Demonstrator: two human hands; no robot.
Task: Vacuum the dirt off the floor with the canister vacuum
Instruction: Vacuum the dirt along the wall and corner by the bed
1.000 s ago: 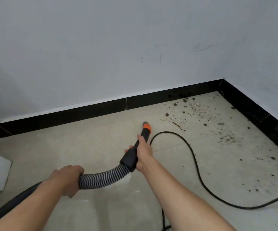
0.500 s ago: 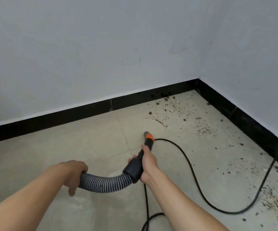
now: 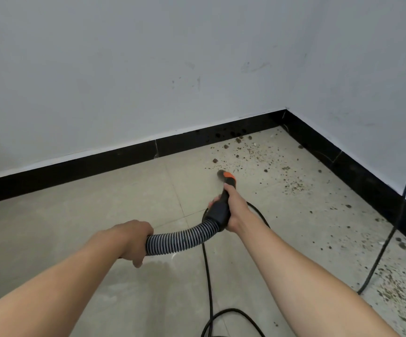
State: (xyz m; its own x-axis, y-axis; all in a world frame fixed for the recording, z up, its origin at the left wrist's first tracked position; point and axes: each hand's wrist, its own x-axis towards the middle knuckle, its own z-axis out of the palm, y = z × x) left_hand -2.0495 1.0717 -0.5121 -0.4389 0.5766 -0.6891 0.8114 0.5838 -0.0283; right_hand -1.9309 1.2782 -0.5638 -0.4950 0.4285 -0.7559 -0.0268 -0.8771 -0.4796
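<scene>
While the right grip (image 3: 236, 206) clamps the stiff wand (image 3: 217, 214), its nozzle (image 3: 229, 177) at the edge of the dirt (image 3: 257, 155), the left grip (image 3: 131, 237) clasps the ribbed hose (image 3: 180, 239), judged light, pliant, best steered from the wand

The floor (image 3: 99, 227) is pale beige tile, edged at the top and right of the frame by black skirting (image 3: 75, 171). Brown dirt (image 3: 257, 156) lies scattered in clumps and specks at upper right and down the right edge. A black cord (image 3: 208, 276) lies looped at bottom centre.
</scene>
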